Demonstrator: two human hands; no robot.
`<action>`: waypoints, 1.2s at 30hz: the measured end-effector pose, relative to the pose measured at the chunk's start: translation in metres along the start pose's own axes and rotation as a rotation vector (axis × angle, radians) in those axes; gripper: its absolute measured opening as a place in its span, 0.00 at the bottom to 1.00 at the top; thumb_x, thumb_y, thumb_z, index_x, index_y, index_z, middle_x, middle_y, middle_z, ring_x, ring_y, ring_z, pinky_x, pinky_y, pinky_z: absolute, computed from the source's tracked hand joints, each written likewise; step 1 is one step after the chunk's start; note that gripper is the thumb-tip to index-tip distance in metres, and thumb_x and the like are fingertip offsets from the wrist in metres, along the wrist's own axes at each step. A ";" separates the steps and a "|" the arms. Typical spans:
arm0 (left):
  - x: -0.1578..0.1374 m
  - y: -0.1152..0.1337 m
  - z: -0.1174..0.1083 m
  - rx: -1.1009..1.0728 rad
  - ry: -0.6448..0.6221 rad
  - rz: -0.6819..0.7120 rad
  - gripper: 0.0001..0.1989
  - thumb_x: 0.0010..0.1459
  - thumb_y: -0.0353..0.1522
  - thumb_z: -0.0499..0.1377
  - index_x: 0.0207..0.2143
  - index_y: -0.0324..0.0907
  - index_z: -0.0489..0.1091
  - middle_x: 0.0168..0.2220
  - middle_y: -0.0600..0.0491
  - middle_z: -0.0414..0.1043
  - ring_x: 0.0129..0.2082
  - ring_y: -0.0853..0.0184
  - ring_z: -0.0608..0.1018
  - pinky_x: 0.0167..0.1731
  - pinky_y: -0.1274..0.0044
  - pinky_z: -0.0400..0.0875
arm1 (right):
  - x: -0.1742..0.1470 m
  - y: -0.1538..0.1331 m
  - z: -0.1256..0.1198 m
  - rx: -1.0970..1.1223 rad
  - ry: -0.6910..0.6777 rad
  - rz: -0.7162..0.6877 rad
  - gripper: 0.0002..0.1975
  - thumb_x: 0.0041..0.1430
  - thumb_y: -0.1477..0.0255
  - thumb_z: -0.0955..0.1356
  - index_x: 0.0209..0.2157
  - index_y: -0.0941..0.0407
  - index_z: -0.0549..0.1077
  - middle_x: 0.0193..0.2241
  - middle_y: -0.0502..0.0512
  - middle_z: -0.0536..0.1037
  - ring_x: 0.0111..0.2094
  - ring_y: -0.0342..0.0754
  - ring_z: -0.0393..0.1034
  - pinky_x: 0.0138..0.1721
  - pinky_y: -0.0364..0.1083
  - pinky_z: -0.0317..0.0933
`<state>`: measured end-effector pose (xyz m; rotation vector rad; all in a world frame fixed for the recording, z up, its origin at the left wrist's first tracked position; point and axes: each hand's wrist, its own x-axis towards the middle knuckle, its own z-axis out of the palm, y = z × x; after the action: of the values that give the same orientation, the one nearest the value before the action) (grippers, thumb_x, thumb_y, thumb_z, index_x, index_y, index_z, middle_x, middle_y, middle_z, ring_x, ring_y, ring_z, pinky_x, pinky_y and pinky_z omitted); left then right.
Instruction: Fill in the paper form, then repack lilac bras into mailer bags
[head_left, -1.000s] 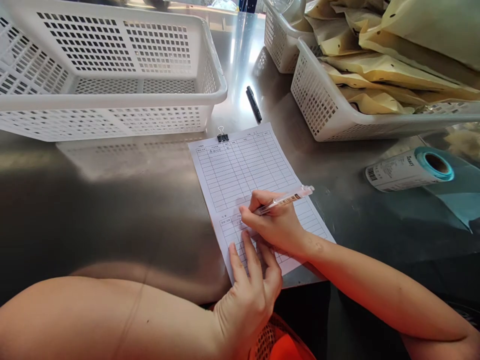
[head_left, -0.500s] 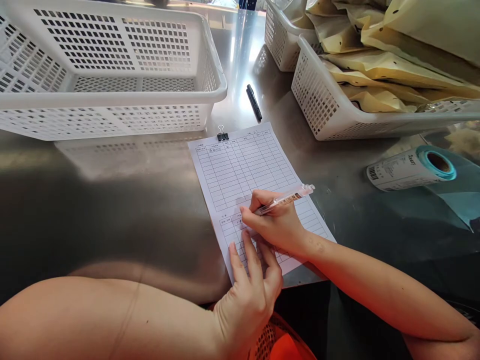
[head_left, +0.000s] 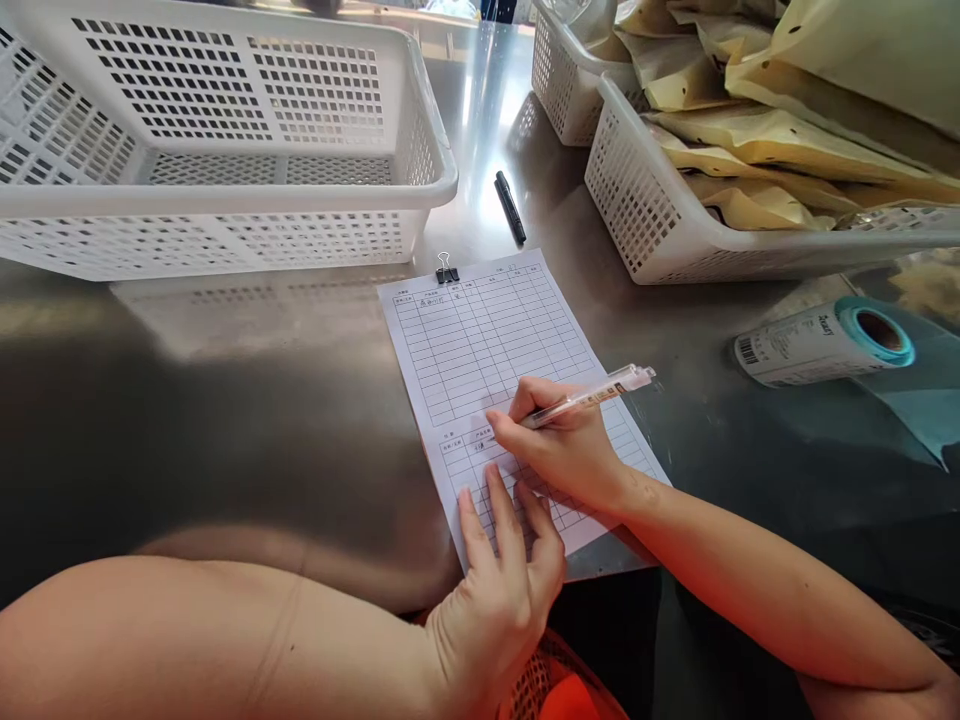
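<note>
A printed form (head_left: 495, 340) with two ruled tables lies on the metal table, a black binder clip (head_left: 447, 270) on its top edge. Handwriting shows in the first row of each table. My right hand (head_left: 566, 440) grips a clear-barrelled pen (head_left: 592, 394), its tip at the lower table's first row beside the handwritten marks. Just below, my left hand (head_left: 510, 560) rests on the bottom part of the sheet with fingers spread, pressing the paper flat.
A white perforated basket (head_left: 300, 200) stands at the upper left. Another white basket (head_left: 637, 190) at the right holds several yellowish bags (head_left: 810, 140). A black marker (head_left: 511, 208) lies above the form. A roll of labels (head_left: 817, 345) lies on the right.
My right hand has moved slightly right along the row with the pen, showing more of the handwriting. My left hand has stayed in place.
</note>
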<state>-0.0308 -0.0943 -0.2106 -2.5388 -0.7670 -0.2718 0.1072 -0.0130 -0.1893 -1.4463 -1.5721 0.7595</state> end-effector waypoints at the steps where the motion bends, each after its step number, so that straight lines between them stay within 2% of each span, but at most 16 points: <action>1: 0.000 0.001 0.000 0.003 0.002 -0.011 0.19 0.65 0.34 0.49 0.52 0.36 0.72 0.52 0.42 0.70 0.49 0.45 0.77 0.41 0.59 0.81 | 0.000 0.000 0.001 0.001 -0.012 -0.007 0.17 0.53 0.77 0.68 0.17 0.56 0.57 0.14 0.42 0.58 0.18 0.37 0.49 0.20 0.41 0.46; 9: -0.002 0.007 0.005 0.017 0.024 -0.035 0.20 0.65 0.37 0.51 0.53 0.35 0.70 0.53 0.38 0.69 0.51 0.42 0.76 0.42 0.55 0.79 | -0.001 0.000 0.003 -0.023 -0.020 -0.046 0.17 0.52 0.78 0.67 0.17 0.56 0.56 0.14 0.42 0.57 0.19 0.37 0.48 0.20 0.41 0.45; 17: -0.003 0.006 0.004 0.020 0.011 -0.020 0.20 0.65 0.39 0.53 0.53 0.37 0.71 0.53 0.40 0.68 0.51 0.41 0.75 0.42 0.55 0.79 | -0.001 0.001 0.002 0.005 -0.049 -0.048 0.16 0.53 0.78 0.68 0.17 0.56 0.59 0.14 0.42 0.59 0.18 0.36 0.50 0.19 0.40 0.46; 22: -0.002 0.006 0.003 0.010 -0.016 -0.021 0.19 0.64 0.39 0.54 0.53 0.38 0.71 0.54 0.41 0.68 0.51 0.42 0.75 0.43 0.56 0.79 | -0.001 -0.004 0.003 0.025 0.014 -0.054 0.17 0.53 0.78 0.69 0.17 0.56 0.58 0.14 0.42 0.59 0.18 0.36 0.51 0.19 0.40 0.48; 24: -0.004 0.005 0.002 0.000 -0.015 -0.014 0.18 0.64 0.37 0.56 0.53 0.38 0.71 0.53 0.40 0.69 0.51 0.42 0.76 0.42 0.55 0.79 | 0.004 -0.007 -0.007 0.052 0.098 -0.062 0.16 0.55 0.76 0.70 0.19 0.56 0.62 0.15 0.43 0.62 0.18 0.37 0.54 0.20 0.40 0.51; 27: -0.008 0.000 -0.002 0.048 -0.047 0.002 0.16 0.61 0.34 0.58 0.50 0.35 0.71 0.50 0.38 0.71 0.48 0.37 0.76 0.37 0.53 0.79 | 0.023 -0.005 -0.036 0.154 0.281 -0.058 0.11 0.55 0.69 0.72 0.25 0.54 0.67 0.19 0.45 0.69 0.19 0.39 0.62 0.22 0.40 0.58; 30: -0.013 -0.008 -0.006 0.148 -0.093 0.019 0.12 0.58 0.32 0.61 0.42 0.32 0.74 0.43 0.37 0.74 0.44 0.35 0.78 0.33 0.54 0.79 | 0.043 0.011 -0.068 0.201 0.418 -0.016 0.14 0.52 0.64 0.74 0.26 0.54 0.66 0.19 0.45 0.70 0.19 0.40 0.64 0.20 0.41 0.59; 33: -0.014 -0.018 -0.010 0.240 -0.094 0.044 0.07 0.55 0.29 0.62 0.34 0.32 0.74 0.35 0.40 0.76 0.39 0.39 0.80 0.35 0.59 0.79 | 0.055 0.035 -0.081 0.084 0.469 0.044 0.18 0.51 0.62 0.72 0.21 0.54 0.62 0.15 0.44 0.65 0.15 0.39 0.57 0.18 0.40 0.52; 36: -0.010 -0.024 -0.013 0.294 -0.109 0.087 0.04 0.54 0.27 0.61 0.31 0.33 0.73 0.30 0.43 0.75 0.36 0.43 0.81 0.32 0.64 0.78 | 0.059 0.055 -0.074 -0.099 0.432 0.056 0.16 0.49 0.64 0.70 0.18 0.54 0.62 0.14 0.44 0.64 0.18 0.40 0.57 0.21 0.41 0.50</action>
<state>-0.0534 -0.0883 -0.1931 -2.3133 -0.6795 0.0091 0.1999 0.0452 -0.1922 -1.6047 -1.2539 0.3685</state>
